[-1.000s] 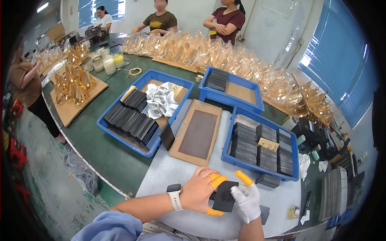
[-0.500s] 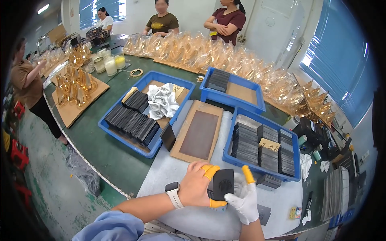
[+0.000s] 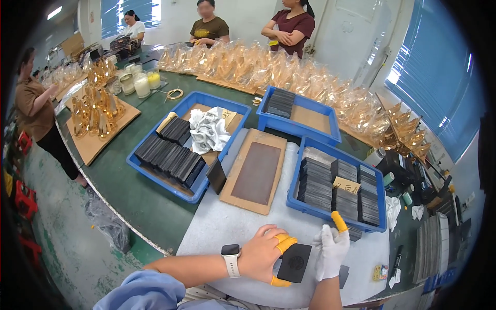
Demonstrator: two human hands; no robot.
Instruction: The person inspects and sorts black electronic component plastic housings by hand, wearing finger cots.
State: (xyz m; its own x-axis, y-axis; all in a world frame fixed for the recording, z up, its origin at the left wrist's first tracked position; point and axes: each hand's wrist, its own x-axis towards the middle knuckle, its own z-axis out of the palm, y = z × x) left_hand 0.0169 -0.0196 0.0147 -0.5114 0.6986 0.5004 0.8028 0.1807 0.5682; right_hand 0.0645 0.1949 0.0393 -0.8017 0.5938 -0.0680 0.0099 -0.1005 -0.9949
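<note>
My left hand (image 3: 264, 254), bare with yellow finger cots and a watch at the wrist, grips a thin black square plate (image 3: 295, 263) by its left side. A round mark shows on the plate's upper face. To the right of it, apart from the plate, is my right hand (image 3: 331, 252) in a white glove. Its index finger, in a yellow cot, stretches toward the right blue tray (image 3: 292, 204); nothing shows in this hand. A small stack of black plates (image 3: 355, 234) is partly hidden behind it. Another dark piece (image 3: 343, 275) lies beside the right wrist.
Ahead lies a brown board with a dark pad (image 3: 255, 174). A dark plate (image 3: 216, 176) leans by the left blue tray (image 3: 132, 164), which holds plates and white cloth. A third blue tray (image 3: 325, 136) stands behind. Bagged golden pieces (image 3: 248, 64) line the table's far side.
My left hand has shifted right and slightly down with the black plate, which is now tilted. My right hand has come off the plate and moved right.
</note>
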